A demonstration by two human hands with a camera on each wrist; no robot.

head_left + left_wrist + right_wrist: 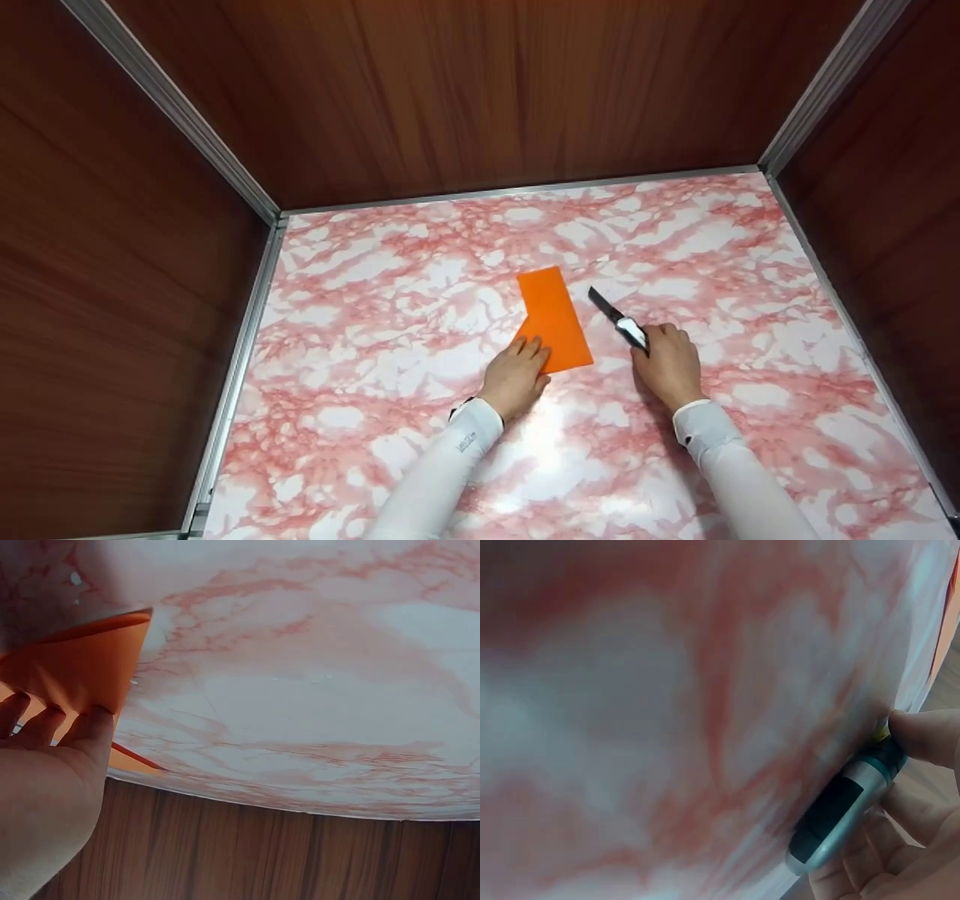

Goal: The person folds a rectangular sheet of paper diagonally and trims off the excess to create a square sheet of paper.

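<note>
A folded piece of orange paper (556,319) lies near the middle of the table, bent in outline, with a notch on its left side. My left hand (514,376) rests on its lower left part, fingertips on the paper. In the left wrist view, the orange paper (101,664) shows folded layers whose edges stand slightly apart. To the right of the paper, my right hand (671,366) grips a utility knife (630,330), its dark blade pointing up and left, apart from the paper. The right wrist view shows the silver and black handle (844,806) within the fingers.
The tabletop (360,330) has a red and white marbled pattern. Dark wood-grain panels (465,90) stand at the back and on both sides, with metal strips (247,322) along the edges. Light glares off the surface between the forearms.
</note>
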